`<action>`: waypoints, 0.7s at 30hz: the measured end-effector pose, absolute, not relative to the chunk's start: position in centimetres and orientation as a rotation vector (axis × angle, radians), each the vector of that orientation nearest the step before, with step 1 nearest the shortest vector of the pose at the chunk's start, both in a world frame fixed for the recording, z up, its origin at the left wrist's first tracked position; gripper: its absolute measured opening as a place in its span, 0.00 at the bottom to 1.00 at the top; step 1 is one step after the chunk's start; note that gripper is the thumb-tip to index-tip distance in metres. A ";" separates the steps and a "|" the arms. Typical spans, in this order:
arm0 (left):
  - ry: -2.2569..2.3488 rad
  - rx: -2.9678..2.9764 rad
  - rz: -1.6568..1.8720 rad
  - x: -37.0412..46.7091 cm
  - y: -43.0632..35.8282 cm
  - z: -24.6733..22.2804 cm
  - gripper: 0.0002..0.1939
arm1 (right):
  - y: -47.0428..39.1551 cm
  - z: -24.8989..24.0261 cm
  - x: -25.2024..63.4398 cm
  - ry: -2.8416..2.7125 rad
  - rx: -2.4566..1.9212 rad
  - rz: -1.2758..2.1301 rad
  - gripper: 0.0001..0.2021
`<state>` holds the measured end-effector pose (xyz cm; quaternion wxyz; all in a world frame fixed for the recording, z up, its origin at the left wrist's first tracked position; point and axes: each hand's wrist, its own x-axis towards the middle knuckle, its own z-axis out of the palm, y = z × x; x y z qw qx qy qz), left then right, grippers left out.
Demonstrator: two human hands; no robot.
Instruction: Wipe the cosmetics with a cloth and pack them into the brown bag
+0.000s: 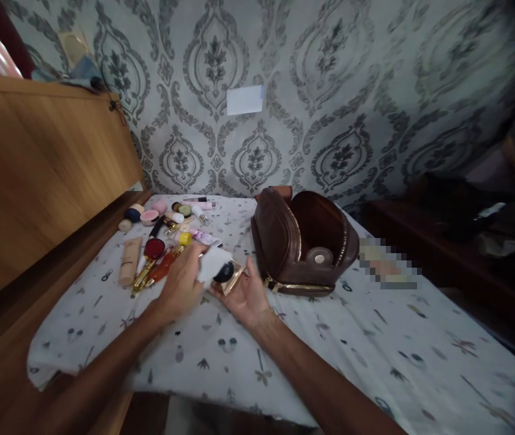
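Observation:
Near the middle of the covered table, my left hand is closed on a white cloth or wipe, slightly blurred. The cloth lies against a gold-coloured cosmetic compact with a round black part. Beneath the compact is my right hand, its fingers curled around the edge and thumb up on the right side. To the right of both hands stands a brown toiletry bag, unzipped, its dark inside showing. Left of my hands lie a red round item, orange-red tubes and a yellow cap.
A beige tube and several small cosmetics, including a pink jar, lie at the left back. A wooden cabinet borders the left side. Patterned wall rises behind the table. A blurred-out item lies right of the bag.

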<state>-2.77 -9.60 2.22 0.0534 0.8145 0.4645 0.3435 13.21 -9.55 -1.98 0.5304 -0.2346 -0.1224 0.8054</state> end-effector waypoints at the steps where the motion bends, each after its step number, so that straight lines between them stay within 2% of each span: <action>1: 1.290 2.537 1.026 -1.8 -9.6 1.9 0.27 | -9.5 -2.3 13.0 -0.456 -0.647 1.843 0.20; 5: 1.113 2.697 0.760 1.2 -9.2 0.3 0.34 | -9.2 -3.3 12.7 -1.226 -1.056 1.332 0.14; 7: 1.123 2.681 0.744 1.6 -8.9 -0.3 0.35 | -9.1 -3.5 12.7 -1.334 -1.081 1.268 0.15; 10: 1.118 2.565 0.911 1.0 -8.6 -0.6 0.35 | -9.1 -3.4 12.6 -1.241 -0.951 1.379 0.15; 15: 1.254 2.174 1.150 -0.8 -8.0 -0.5 0.38 | -9.7 -2.6 11.9 -0.529 -0.618 1.984 0.14; 17: 1.252 2.015 1.186 -1.2 -8.0 -0.5 0.38 | -9.9 -2.0 11.8 -0.412 -0.659 2.017 0.13; 21: 1.190 1.541 1.332 -1.0 -8.0 -0.4 0.31 | -10.0 -0.8 12.1 -0.366 -0.749 1.968 0.19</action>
